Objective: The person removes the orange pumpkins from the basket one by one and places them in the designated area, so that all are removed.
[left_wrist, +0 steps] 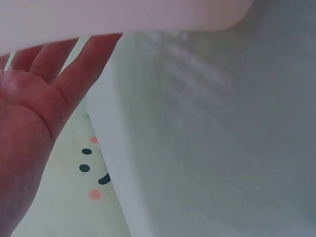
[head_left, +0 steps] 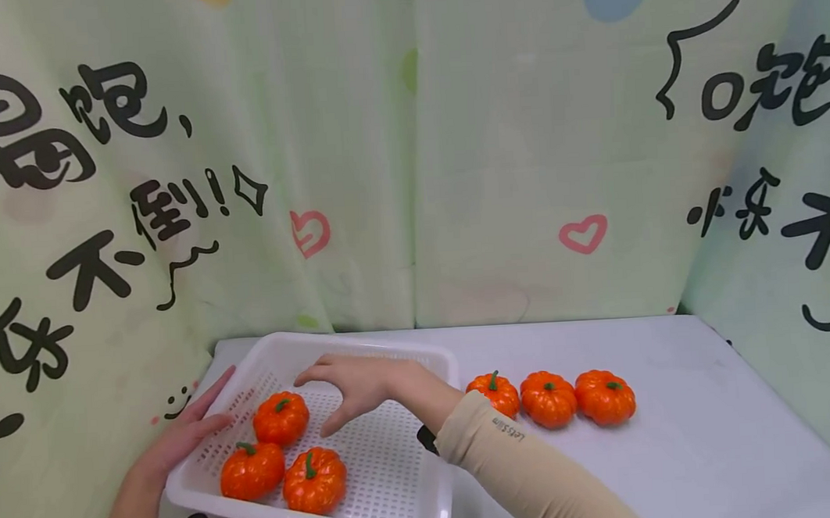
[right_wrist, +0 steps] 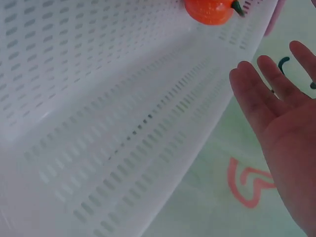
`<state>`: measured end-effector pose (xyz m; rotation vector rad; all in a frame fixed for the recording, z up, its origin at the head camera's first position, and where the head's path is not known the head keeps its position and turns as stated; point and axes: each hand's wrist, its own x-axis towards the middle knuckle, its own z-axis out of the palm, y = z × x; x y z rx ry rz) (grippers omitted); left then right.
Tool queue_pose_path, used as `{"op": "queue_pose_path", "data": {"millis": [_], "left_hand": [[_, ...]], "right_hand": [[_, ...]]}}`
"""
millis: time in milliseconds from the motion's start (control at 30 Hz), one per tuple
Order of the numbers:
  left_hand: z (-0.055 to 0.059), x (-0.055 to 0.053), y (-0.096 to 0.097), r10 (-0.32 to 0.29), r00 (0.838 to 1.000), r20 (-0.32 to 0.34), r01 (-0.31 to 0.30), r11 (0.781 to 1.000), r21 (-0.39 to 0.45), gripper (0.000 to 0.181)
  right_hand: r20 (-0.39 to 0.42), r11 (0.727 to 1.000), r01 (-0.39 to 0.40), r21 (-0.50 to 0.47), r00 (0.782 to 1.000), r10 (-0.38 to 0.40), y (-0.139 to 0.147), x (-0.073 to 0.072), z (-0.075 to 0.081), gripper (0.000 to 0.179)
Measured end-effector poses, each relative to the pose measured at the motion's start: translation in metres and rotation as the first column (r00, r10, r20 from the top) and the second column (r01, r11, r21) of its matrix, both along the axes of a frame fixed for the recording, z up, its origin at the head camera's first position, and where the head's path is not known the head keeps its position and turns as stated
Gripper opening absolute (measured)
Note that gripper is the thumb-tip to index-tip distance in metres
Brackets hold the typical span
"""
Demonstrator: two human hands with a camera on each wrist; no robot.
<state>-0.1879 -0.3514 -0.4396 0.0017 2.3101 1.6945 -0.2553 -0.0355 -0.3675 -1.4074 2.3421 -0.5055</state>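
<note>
Right hand [head_left: 356, 383], thumb and fingers apart, hovers over the white perforated plastic basket [head_left: 383, 460]; left hand [head_left: 188, 434], fingers straight, lies along its left rim. Three glossy orange pumpkins [head_left: 316, 483] sit inside, leaving room rightward.

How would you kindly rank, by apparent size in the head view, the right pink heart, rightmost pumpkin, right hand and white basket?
White basket
Right hand
Rightmost pumpkin
Right pink heart

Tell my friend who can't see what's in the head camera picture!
A person's empty right hand hovers over a white basket holding three orange pumpkins, with the left hand at the basket's left edge. Three more pumpkins sit in a row on a table to the right, before a pale curtain with black writing.
</note>
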Motion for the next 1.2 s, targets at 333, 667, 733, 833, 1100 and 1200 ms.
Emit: {"op": "queue_pose_path", "data": {"millis": [333, 667, 733, 833, 1100, 1200], "left_hand": [[0.003, -0.003, 0.002, -0.008, 0.998, -0.055, 0.005, 0.998, -0.064, 0.075], [0.004, 0.000, 0.003, 0.001, 1.000, -0.020, -0.002, 0.999, -0.037, 0.075], [0.003, 0.000, 0.003, 0.001, 1.000, -0.018, -0.002, 0.999, -0.033, 0.075], [0.003, 0.000, 0.002, 0.001, 1.000, -0.017, -0.001, 0.999, -0.032, 0.075], [0.001, -0.001, 0.001, 0.002, 1.000, -0.013, -0.002, 1.000, -0.015, 0.075], [0.001, -0.001, 0.001, -0.002, 1.000, -0.012, 0.002, 1.000, -0.012, 0.076]], "right_hand": [[0.076, 0.989, -0.098, 0.115, 0.993, 0.090, -0.024, 0.018, -0.023, 0.075], [0.145, 0.954, -0.179, 0.240, 0.978, 0.147, -0.033, 0.029, -0.037, 0.075], [0.139, 0.947, -0.184, 0.262, 0.979, 0.152, -0.035, 0.030, -0.038, 0.076], [0.141, 0.945, -0.180, 0.275, 0.979, 0.146, -0.035, 0.032, -0.039, 0.076], [0.098, 0.939, -0.206, 0.276, 0.978, 0.186, -0.038, 0.034, -0.044, 0.075], [0.096, 0.939, -0.197, 0.281, 0.979, 0.177, -0.039, 0.033, -0.045, 0.073]]}}
